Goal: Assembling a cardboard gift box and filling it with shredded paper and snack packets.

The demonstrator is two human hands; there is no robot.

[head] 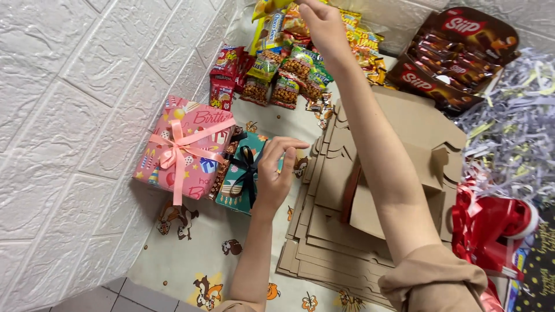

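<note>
White brick-pattern wall borders a cartoon-print sheet (pixel 191 254) spread as a work surface. Left hand (pixel 276 167), fingers loosely curled and half open, steadies the teal gift box (pixel 240 176). Right hand (pixel 324 23) reaches far, fingers closed on a yellow snack packet (pixel 267 7) above the snack pile (pixel 289 72); flat cardboard blanks (pixel 347 231) wait near.

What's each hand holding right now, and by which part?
Right hand: fingers pinch a yellow snack packet by its edge, at the frame's top. Left hand: holds nothing, resting against the teal gift box by its dark ribbon.

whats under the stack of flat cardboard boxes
The cardboard stack lies on a cartoon-printed cloth. Whatever sits beneath its middle is covered; the right arm crosses above it.
</note>
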